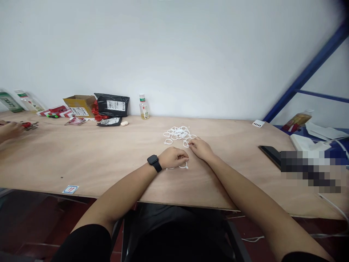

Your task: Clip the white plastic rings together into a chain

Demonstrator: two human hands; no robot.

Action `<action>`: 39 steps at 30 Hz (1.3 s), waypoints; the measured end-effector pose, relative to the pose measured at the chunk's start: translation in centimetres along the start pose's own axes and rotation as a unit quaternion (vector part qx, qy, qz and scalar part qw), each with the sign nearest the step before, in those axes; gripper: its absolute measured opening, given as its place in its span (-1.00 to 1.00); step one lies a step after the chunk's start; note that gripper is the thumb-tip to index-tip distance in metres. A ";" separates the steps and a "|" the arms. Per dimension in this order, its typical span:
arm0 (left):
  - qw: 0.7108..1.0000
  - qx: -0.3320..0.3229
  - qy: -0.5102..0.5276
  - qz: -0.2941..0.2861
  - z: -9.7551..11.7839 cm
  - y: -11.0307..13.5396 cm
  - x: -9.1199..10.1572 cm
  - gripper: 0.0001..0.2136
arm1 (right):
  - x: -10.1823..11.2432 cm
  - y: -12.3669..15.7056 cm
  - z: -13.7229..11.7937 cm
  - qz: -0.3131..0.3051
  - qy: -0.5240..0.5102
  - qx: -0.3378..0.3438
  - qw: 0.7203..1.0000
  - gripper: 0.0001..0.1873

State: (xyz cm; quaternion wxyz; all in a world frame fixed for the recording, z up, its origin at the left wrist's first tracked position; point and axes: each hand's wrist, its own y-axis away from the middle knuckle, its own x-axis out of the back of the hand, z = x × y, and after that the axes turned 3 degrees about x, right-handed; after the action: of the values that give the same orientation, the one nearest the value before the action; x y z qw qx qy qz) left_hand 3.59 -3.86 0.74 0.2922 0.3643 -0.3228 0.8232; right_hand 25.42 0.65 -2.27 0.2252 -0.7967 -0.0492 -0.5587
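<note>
A loose pile of thin white plastic rings (178, 133), each with a small tab, lies on the wooden table (117, 160). At the pile's near right edge, my right hand (201, 148) has thumb and fingertips pinched on one white ring (185, 144). My left hand (173, 157), with a black watch (153, 161) on its wrist, is closer to me, its fingers closed at another white ring (186, 167). That hand covers much of this ring, and part of one more shows beneath the palm. A single ring (168, 141) sits apart at the pile's left.
Along the wall stand a drink bottle (144, 107), a black parcel bag (113, 105) and an opened cardboard box (80, 105). Another person's hand (12, 130) is at the far left. A dark phone (269, 155) and a white power strip (257, 123) lie to the right.
</note>
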 end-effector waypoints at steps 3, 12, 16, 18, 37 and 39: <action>0.999 0.022 -0.002 0.041 -0.3 -0.1 0.2 -0.82 | 0.1 0.2 -0.2 0.004 -0.010 0.001 1.000 -0.81; 0.994 0.034 -0.054 0.085 -1.5 -0.2 0.0 -0.83 | 0.1 0.1 -0.5 0.039 -0.040 -0.020 0.998 -0.84; 0.979 0.032 -0.052 0.193 -2.3 -0.4 -0.2 -0.80 | 0.7 0.4 -1.8 0.111 -0.111 0.026 0.987 -0.84; 0.970 0.022 -0.052 0.235 -2.6 -0.5 -0.2 -0.79 | 1.0 0.8 -2.8 0.117 -0.152 0.068 0.979 -0.83; 0.971 0.017 -0.075 0.225 -1.6 -0.4 0.1 -0.82 | 0.9 2.1 -5.3 0.176 -0.274 0.057 0.944 -0.83; 0.971 0.017 -0.082 0.223 -1.4 -0.3 0.1 -0.82 | 1.1 2.3 -5.5 0.181 -0.265 0.056 0.945 -0.84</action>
State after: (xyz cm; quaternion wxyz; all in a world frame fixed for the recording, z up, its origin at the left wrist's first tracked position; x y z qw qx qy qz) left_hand 3.16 -2.58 0.19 0.0681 0.3543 -0.4050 0.8402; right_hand 21.78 -3.86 -0.49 0.3456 -0.8978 0.0070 -0.2731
